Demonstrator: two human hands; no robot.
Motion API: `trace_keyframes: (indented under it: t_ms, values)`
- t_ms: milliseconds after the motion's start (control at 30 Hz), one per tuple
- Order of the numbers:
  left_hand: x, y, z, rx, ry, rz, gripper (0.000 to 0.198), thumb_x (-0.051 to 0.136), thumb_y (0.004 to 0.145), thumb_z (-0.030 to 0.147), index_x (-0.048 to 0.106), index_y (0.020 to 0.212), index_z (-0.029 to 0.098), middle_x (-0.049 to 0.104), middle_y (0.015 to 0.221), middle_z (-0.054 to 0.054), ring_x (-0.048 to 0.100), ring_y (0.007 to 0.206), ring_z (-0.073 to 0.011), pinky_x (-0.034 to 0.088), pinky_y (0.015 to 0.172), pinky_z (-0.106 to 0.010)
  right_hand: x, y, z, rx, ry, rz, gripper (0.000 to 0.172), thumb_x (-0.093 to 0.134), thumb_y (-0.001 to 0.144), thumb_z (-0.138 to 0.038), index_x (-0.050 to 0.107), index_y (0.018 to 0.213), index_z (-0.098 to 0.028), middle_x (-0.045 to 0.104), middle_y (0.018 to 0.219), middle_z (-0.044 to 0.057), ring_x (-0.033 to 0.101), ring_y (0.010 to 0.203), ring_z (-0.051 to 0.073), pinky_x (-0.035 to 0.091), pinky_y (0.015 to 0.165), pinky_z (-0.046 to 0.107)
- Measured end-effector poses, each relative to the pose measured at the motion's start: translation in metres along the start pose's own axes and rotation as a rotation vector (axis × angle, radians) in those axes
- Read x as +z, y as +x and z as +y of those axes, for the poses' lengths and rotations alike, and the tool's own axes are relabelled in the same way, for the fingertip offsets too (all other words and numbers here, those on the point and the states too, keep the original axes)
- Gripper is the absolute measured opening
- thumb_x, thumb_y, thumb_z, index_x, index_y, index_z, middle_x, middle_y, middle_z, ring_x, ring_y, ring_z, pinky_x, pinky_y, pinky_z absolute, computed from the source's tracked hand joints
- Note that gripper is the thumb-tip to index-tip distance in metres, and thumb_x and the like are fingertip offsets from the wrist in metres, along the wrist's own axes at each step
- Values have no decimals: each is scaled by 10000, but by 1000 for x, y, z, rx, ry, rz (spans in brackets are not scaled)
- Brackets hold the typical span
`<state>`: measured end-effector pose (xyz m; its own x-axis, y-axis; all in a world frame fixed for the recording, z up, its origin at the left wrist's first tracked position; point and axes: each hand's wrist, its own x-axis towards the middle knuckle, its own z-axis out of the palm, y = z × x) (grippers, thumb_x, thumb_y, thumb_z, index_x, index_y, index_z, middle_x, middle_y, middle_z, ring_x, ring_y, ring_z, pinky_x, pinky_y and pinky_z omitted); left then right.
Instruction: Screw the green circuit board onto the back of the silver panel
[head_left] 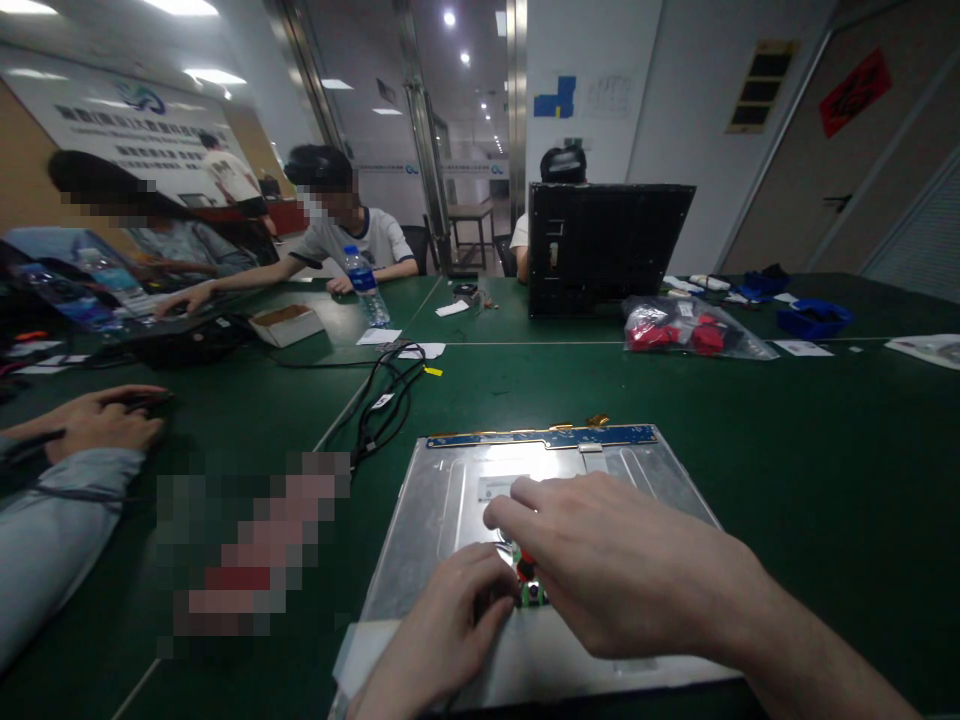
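A flat metal-backed display panel [442,500] lies on the table in front of me, with a blue circuit strip [540,438] along its far edge. Over its middle is a small green circuit board [534,596], mostly covered by my hands. My left hand [450,620] is closed, its curled fingertips at the board's left side. Above and to the right, my right hand [607,560] bends its fingers down over the board. A red part [525,566] shows beneath it; whether the fingers grip that part is hidden.
Bundled black cables [390,400] lie left of the panel. Farther back stand a black monitor-like unit [607,250], a water bottle [364,285] and a plastic bag with red items [690,328]. Blue trays [814,318] are at right. A co-worker's hands [112,425] rest at left; other people sit opposite.
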<state>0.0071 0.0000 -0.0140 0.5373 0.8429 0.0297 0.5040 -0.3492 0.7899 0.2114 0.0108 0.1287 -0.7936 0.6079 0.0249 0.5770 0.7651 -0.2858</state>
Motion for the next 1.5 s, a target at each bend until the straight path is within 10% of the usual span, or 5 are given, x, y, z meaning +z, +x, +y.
trace_keyframes:
  t_ms: [1500]
  values:
    - [1, -1, 1, 8, 35, 1, 136, 531, 833, 111, 641, 846, 190, 691, 943, -47, 616, 927, -228, 445, 847, -308, -2, 0, -2, 9, -2, -32, 155, 615, 839, -183, 562, 984, -172, 639, 882, 53, 548, 691, 158, 311, 517, 253]
